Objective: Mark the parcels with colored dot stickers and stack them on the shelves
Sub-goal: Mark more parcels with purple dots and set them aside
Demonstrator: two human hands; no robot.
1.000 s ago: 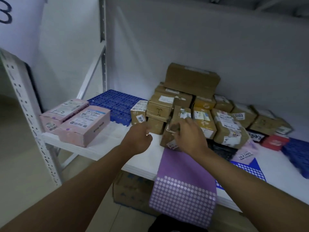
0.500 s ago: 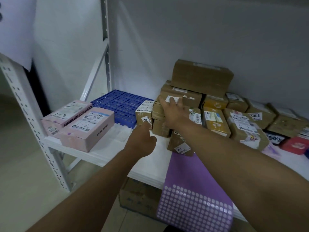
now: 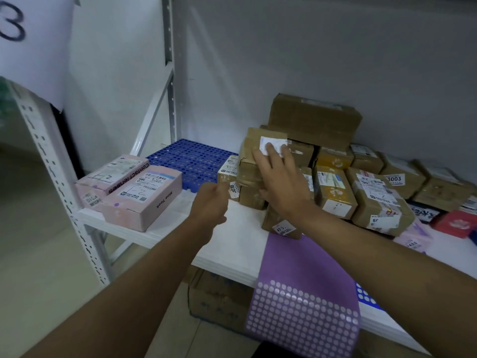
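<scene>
My right hand grips a brown parcel with a white label, at the left of the parcel pile. Its fingers lie over the label and the thumb wraps under the front edge. The parcel tilts toward me. My left hand hovers over the white shelf, loosely curled and holding nothing I can see, just short of a small labelled box. A purple dot sticker sheet hangs over the shelf's front edge. A blue sticker sheet peeks out from under my right forearm.
Two pink boxes lie at the shelf's left end beside a blue perforated tray. Several brown parcels crowd the back right, with a large box on top. A perforated upright stands left. A carton sits below.
My right hand left the parcel at the front of the pile, reached up and back to the labelled brown parcel and now tilts it toward me. The left hand has hardly moved.
</scene>
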